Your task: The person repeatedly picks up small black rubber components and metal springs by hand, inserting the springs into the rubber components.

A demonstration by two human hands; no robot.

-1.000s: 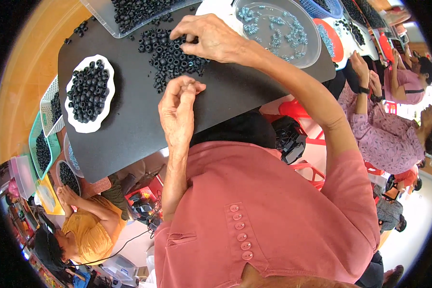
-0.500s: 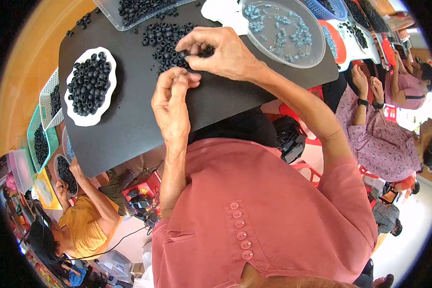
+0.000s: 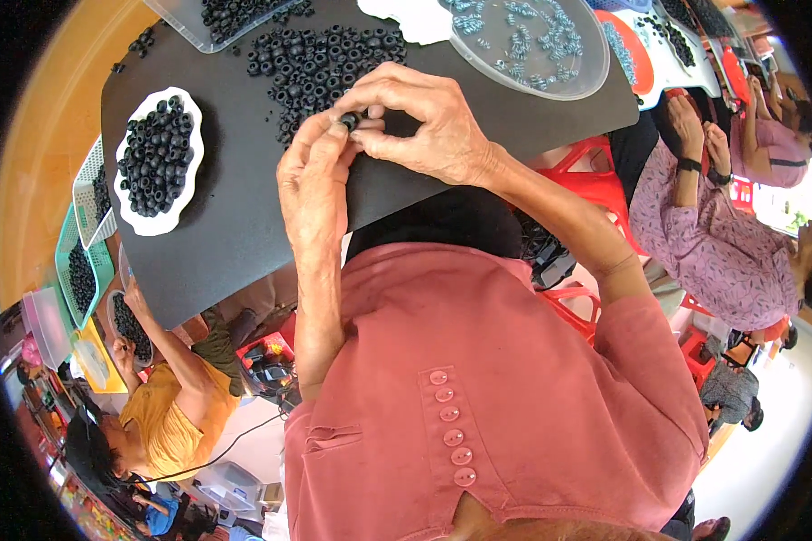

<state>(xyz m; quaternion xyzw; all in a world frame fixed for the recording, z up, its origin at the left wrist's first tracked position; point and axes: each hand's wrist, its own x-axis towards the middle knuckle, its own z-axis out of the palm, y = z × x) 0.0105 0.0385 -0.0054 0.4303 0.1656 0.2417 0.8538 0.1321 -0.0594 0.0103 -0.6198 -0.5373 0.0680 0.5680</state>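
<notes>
A small, round, glossy black bead-like part point(image 3: 349, 119) sits between my hands over the dark table. My left hand point(image 3: 314, 180) is closed, its thumb and forefinger pinching the part from the near left. From the right, my right hand point(image 3: 438, 122) has its thumb and forefinger closed around the same part; its other fingers are curled behind. Just beyond my fingers lies a loose pile of similar black parts point(image 3: 320, 63), many showing a hole. On the left a white scalloped dish point(image 3: 192, 171) holds more of them.
A round clear tray point(image 3: 595, 77) with small bluish pieces lies at the far right, beside a white object point(image 3: 415, 16). A clear bin point(image 3: 167, 11) of black parts stands at the far left. Co-workers sit left and right. Green point(image 3: 99, 270) and white baskets stand past the table's left edge.
My right hand has drawn back from the pile toward me and met my left hand. A black part now shows between both hands' fingertips. The whole view has shifted slightly.
</notes>
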